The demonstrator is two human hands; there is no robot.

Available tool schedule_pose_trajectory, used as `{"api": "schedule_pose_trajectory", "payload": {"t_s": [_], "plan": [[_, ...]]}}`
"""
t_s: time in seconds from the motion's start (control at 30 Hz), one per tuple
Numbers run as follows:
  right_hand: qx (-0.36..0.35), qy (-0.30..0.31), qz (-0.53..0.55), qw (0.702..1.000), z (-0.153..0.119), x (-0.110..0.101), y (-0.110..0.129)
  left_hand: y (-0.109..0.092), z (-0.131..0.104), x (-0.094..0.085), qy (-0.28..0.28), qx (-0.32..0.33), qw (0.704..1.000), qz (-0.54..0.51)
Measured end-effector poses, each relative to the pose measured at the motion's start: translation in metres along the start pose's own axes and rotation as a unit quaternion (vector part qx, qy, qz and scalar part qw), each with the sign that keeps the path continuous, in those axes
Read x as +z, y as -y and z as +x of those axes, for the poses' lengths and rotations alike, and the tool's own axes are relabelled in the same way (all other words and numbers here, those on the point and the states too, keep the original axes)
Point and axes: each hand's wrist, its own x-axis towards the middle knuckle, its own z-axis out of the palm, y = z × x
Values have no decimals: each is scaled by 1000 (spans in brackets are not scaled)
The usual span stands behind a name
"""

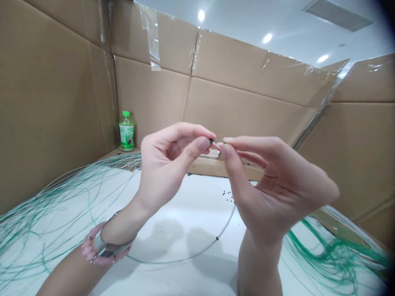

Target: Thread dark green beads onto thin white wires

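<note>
My left hand (173, 158), with a pink bracelet and a watch at its wrist, pinches a small dark green piece (211, 141) between thumb and forefinger. A thin white wire end (217, 146) sticks out from it toward the right. Close beside it, my right hand (265, 176) pinches a bit of green (223, 142) between thumb and forefinger. Both sets of fingertips are nearly touching above the white surface. Below the hands a thin wire (185, 260) curves across, with a small black bead (217, 238) on it.
Green and white wires (61, 197) spread over the left side, and a green bundle (333, 250) lies at the right. Tiny black beads (227, 196) are scattered on the white surface (197, 213). A green bottle (126, 131) stands at the back left by cardboard walls (154, 98).
</note>
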Motion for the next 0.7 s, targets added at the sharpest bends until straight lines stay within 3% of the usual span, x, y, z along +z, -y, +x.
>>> {"api": "schedule_pose_trajectory", "payload": {"t_s": [0.2, 0.7], "plan": [[-7, 17, -54, 998, 1, -3, 2, -1, 0, 1, 2, 18, 999, 35], [-24, 35, -63, 997, 2, -3, 1, -4, -1, 2, -6, 28, 998, 60]]}}
